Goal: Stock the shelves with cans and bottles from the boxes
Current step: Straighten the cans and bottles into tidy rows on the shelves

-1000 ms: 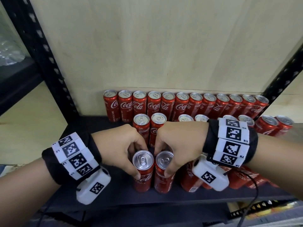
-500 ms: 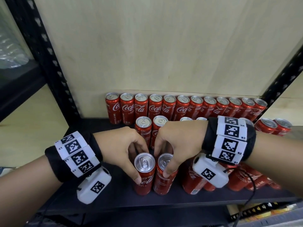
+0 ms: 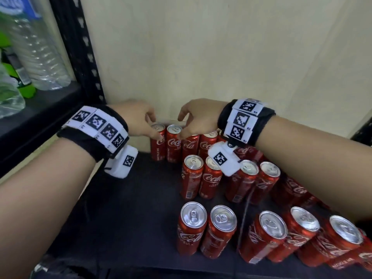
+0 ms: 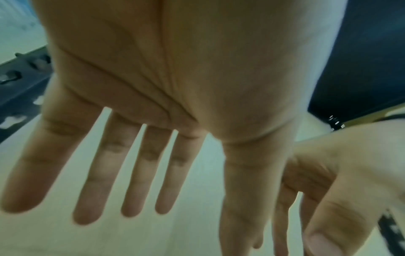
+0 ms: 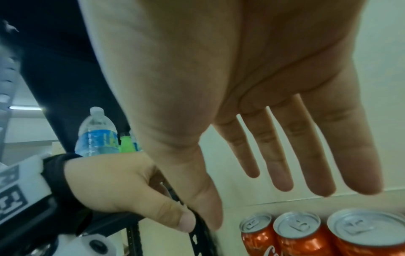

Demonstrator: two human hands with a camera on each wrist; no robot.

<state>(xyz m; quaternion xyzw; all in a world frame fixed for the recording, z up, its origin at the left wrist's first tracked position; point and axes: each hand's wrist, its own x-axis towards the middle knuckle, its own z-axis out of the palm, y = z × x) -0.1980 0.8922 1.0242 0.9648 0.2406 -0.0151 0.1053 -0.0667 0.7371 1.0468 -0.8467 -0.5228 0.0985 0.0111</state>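
Both hands, left hand and right hand, hang wide, holding nothing. Just beneath the fingertips stand the back-row cans; withdrawing straight upward should avoid toppling them

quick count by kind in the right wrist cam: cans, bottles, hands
red cans: 3
clear water bottles: 1
green bottles: 1
hands: 2, the left hand and the right hand
total: 7
A blue sliver beside the green one is too hidden to count.
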